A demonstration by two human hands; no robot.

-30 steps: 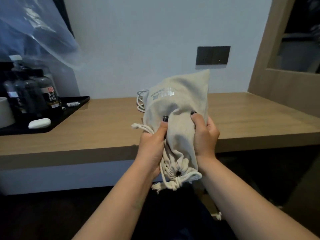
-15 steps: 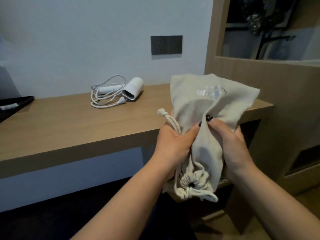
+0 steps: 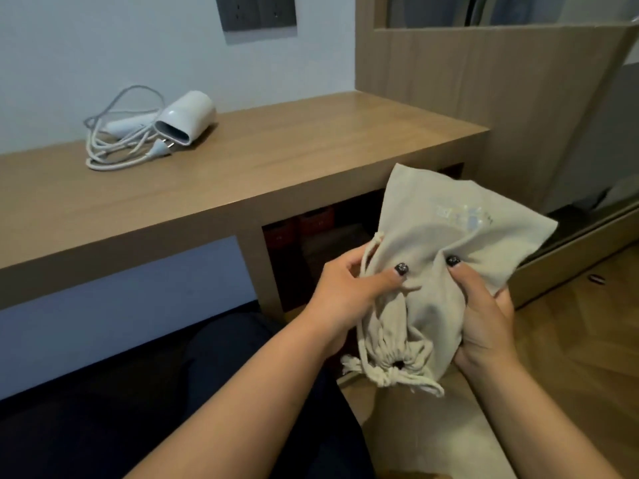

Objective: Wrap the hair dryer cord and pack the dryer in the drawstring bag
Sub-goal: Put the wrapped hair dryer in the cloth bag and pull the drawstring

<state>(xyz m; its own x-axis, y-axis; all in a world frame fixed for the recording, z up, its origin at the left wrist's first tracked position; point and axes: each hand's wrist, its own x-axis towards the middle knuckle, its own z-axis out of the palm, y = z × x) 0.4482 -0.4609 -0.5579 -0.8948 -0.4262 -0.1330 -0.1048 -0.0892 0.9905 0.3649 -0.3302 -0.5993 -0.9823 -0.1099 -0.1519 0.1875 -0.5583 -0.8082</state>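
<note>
Both hands held the beige cloth drawstring bag in the air, in front of and below the front edge of the long light-wood desk. The left hand gripped the bag's left side, its thumb with a dark-painted nail laid across the cloth and its fingers curled behind, where the pale drawstring cord ran up past them. The right hand gripped the bag's right side, its thumb, also dark-nailed, pressing into the fabric while the fingers wrapped round underneath. The bag's mouth pointed down toward the person, gathered tight into puckers, with the knotted drawstring ends hanging just below it. The bag's closed end stood up and away from the person, tilted to the right, with a faint pale print on it that was too blurred to read.

On the desk, well apart from the bag and toward the desk's back left, lay the white plastic hair dryer on its side, its nozzle opening facing forward. The white power cord lay in loose loops just left of the dryer and touching it, its plug resting on the desk beside the nozzle. A dark grey wall socket panel sat on the pale wall above the desk. A tall light-wood cabinet panel stood at the desk's right end, and a wooden herringbone floor showed below it.
</note>
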